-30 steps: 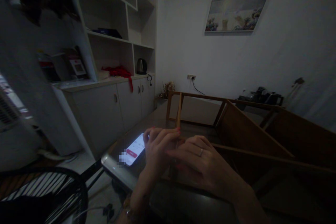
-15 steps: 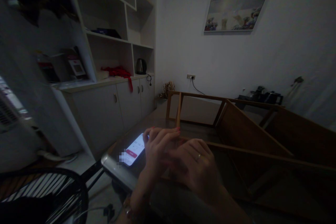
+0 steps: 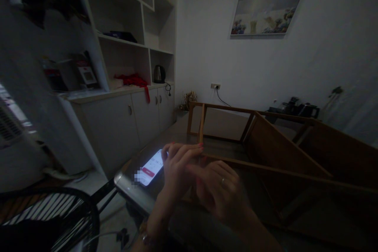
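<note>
The phone lies on the table, left of the left hand — the frame stretches behind and right of the right hand — while the kettle stands farther back.

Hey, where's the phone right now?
In the head view, the lit phone lies left of centre on the table, near its rounded corner, immediately beside the left hand.

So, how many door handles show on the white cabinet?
3: one handle on the nearest door, two handles side by side where the farther doors meet. Others may be hidden.
</note>
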